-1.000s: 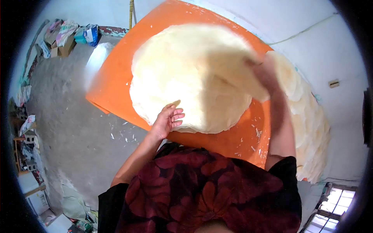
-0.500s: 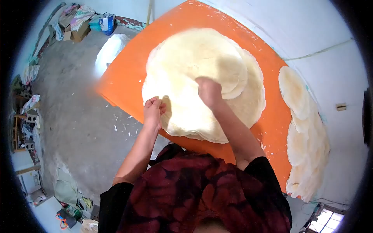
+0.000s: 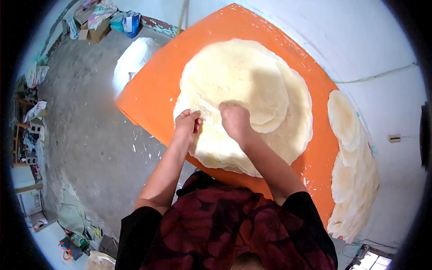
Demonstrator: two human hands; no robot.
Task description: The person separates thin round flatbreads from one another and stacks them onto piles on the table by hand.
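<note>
The left hand (image 3: 187, 124) pinches the near-left edge of a thin pale sheet (image 3: 211, 112), fingers bunched on it. Just beside it, the right hand (image 3: 235, 119) is closed in a fist, knuckles up, pressing on the same sheet — whether it grips the edge cannot be told. The sheet lies on top of the stack of round sheets (image 3: 288, 121), which sits on the orange board (image 3: 153, 90). To the right, more round sheets (image 3: 353, 157) overlap in a row along the white wall (image 3: 382, 40) — well apart from both hands.

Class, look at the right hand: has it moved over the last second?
Yes. The right hand came down from the orange mat's far right edge to the near side of the stack.
</note>
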